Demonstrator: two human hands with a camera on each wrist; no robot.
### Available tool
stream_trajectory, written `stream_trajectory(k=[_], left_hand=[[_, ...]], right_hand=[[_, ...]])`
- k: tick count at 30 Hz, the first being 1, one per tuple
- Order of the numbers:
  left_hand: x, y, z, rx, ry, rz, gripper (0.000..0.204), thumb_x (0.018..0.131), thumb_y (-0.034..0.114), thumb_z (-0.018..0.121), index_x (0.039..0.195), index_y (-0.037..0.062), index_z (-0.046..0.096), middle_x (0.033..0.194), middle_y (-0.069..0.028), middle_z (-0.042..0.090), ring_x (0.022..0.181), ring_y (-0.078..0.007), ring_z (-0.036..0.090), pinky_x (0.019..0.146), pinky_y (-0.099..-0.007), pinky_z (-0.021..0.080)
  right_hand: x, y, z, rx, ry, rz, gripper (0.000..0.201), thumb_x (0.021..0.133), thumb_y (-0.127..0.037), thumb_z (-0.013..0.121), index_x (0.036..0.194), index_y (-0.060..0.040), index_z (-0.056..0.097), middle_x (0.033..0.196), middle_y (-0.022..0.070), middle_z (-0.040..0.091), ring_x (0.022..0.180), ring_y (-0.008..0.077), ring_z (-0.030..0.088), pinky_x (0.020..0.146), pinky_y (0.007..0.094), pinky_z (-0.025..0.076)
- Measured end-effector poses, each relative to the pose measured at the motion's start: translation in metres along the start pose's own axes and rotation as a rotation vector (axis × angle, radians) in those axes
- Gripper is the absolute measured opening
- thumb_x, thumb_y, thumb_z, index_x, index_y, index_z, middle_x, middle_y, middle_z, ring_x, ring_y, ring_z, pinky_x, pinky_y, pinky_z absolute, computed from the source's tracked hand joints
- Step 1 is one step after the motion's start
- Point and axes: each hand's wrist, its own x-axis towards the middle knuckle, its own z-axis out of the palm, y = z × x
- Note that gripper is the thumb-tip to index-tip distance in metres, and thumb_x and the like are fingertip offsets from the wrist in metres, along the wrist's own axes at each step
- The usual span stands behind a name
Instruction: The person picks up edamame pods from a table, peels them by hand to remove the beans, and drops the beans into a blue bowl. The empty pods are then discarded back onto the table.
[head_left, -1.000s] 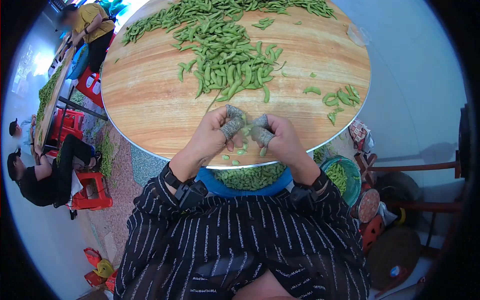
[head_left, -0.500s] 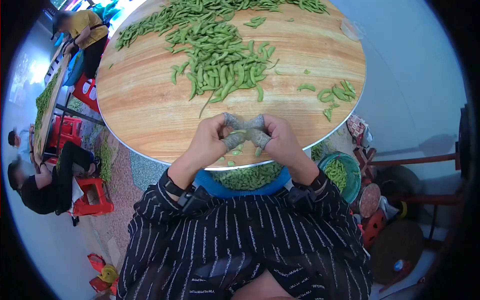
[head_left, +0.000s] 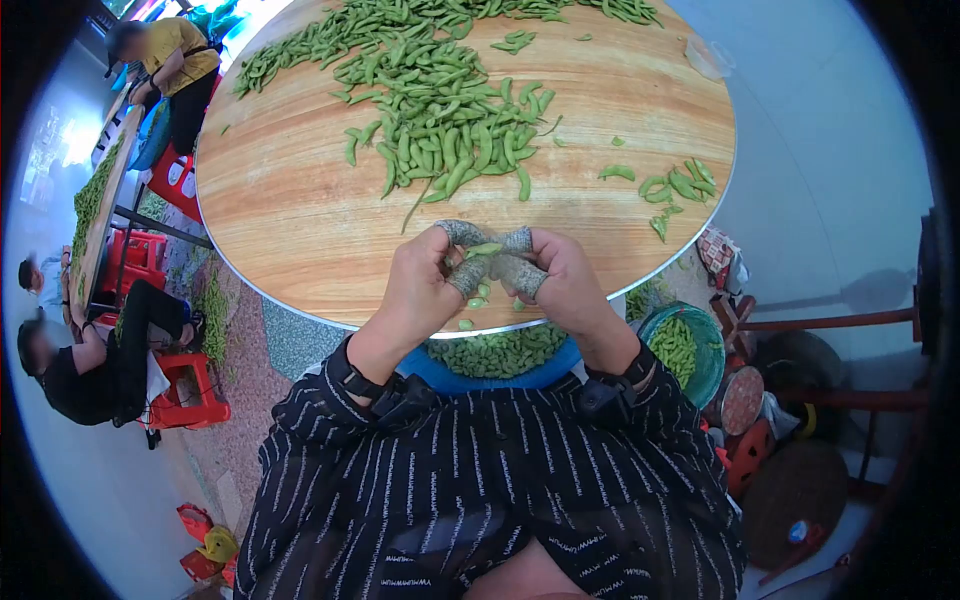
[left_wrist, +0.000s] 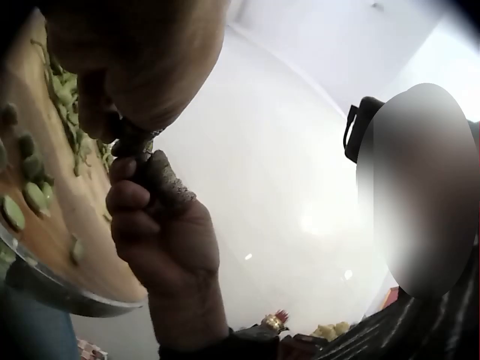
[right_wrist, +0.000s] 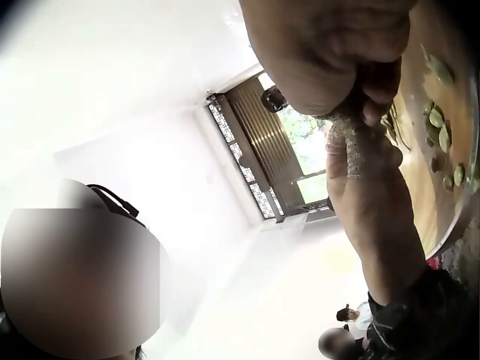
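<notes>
Both hands meet at the near edge of the round wooden table, the left hand and the right hand pinching 1 edamame pod between fingertips wrapped in grey guards. The pod looks partly split, though the fingers hide most of it. A few shelled beans lie on the table just under the hands. A blue basin below the rim holds a good layer of pods or beans. The big heap of unshelled pods covers the far half, so most of the shelling seems left to do.
</notes>
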Motion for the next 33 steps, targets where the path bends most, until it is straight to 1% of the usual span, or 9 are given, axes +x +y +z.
stream_trajectory(k=[7,9,12,15,19,21,24,31,33], left_hand=[[0.001,0.006,0.000,0.030,-0.023,0.008,0.020,0.069,-0.002,0.061,0.088,0.0024,0.056,0.061,0.0011,0.048,0.049,-0.0073,0.044,0.044,-0.0207,0.035],[0.001,0.004,0.000,-0.394,-0.079,-0.210,0.020,0.071,-0.001,0.060,0.091,0.0031,0.054,0.063,0.0028,0.048,0.049,-0.0051,0.041,0.044,-0.0199,0.034],[0.005,-0.008,0.000,-0.616,-0.088,-0.315,0.020,0.074,-0.001,0.058,0.092,0.0034,0.052,0.066,0.0036,0.048,0.050,-0.0033,0.040,0.044,-0.0189,0.033],[0.004,-0.013,0.003,-0.279,-0.067,-0.142,0.018,0.074,-0.003,0.056,0.091,0.0030,0.051,0.066,0.0027,0.048,0.052,-0.0039,0.041,0.045,-0.0186,0.034],[0.005,-0.008,0.001,-0.200,-0.094,-0.185,0.026,0.070,-0.008,0.055,0.092,0.0029,0.049,0.073,0.0002,0.050,0.057,-0.0055,0.047,0.047,-0.0194,0.039],[0.005,-0.004,0.000,-0.091,-0.086,-0.141,0.028,0.069,-0.010,0.055,0.093,0.0029,0.049,0.073,-0.0007,0.050,0.057,-0.0054,0.047,0.047,-0.0190,0.039],[0.004,-0.008,0.003,-0.023,-0.061,-0.158,0.027,0.069,-0.008,0.055,0.093,0.0026,0.049,0.070,-0.0003,0.049,0.056,-0.0054,0.047,0.046,-0.0195,0.039],[0.007,-0.003,0.000,-0.085,-0.106,-0.193,0.021,0.070,-0.006,0.053,0.090,0.0013,0.051,0.072,-0.0023,0.049,0.059,-0.0056,0.046,0.050,-0.0208,0.039],[0.009,0.005,-0.003,0.293,-0.189,-0.163,0.014,0.072,0.000,0.057,0.085,0.0017,0.054,0.076,-0.0077,0.053,0.058,-0.0130,0.052,0.052,-0.0252,0.042]], right_hand=[[0.003,0.004,-0.003,-0.123,0.011,-0.075,0.008,0.076,-0.001,0.053,0.084,-0.0003,0.055,0.064,0.0023,0.053,0.054,0.0087,0.046,0.049,0.0230,0.036],[0.003,0.007,-0.003,-0.512,0.045,-0.336,0.007,0.072,0.000,0.053,0.078,0.0007,0.051,0.060,0.0106,0.049,0.051,0.0172,0.045,0.048,0.0300,0.036],[0.003,0.005,0.004,-0.762,0.135,-0.615,0.006,0.068,0.000,0.052,0.073,0.0016,0.047,0.059,0.0160,0.045,0.050,0.0243,0.044,0.049,0.0348,0.036],[0.006,0.011,0.002,-0.635,0.143,-0.467,0.006,0.070,0.000,0.052,0.076,0.0015,0.050,0.059,0.0143,0.047,0.051,0.0204,0.045,0.050,0.0339,0.037],[0.005,0.016,-0.001,-0.362,0.111,-0.267,0.007,0.073,0.000,0.052,0.080,0.0006,0.053,0.061,0.0093,0.052,0.052,0.0139,0.047,0.049,0.0294,0.037],[0.006,0.018,-0.004,-0.109,0.080,-0.099,0.006,0.079,-0.009,0.054,0.081,-0.0027,0.055,0.066,-0.0003,0.053,0.054,0.0048,0.045,0.046,0.0183,0.034],[0.004,0.016,-0.007,0.097,0.040,-0.006,0.007,0.080,-0.008,0.052,0.082,-0.0026,0.055,0.066,0.0014,0.053,0.053,0.0035,0.044,0.043,0.0156,0.030],[0.001,0.013,-0.018,0.320,-0.001,-0.006,0.008,0.079,-0.003,0.049,0.083,-0.0039,0.055,0.070,0.0013,0.057,0.055,0.0028,0.048,0.044,0.0143,0.033],[0.000,0.010,-0.027,0.262,0.101,0.013,0.009,0.079,-0.004,0.050,0.086,-0.0035,0.056,0.070,0.0010,0.057,0.055,0.0029,0.047,0.045,0.0153,0.035]])
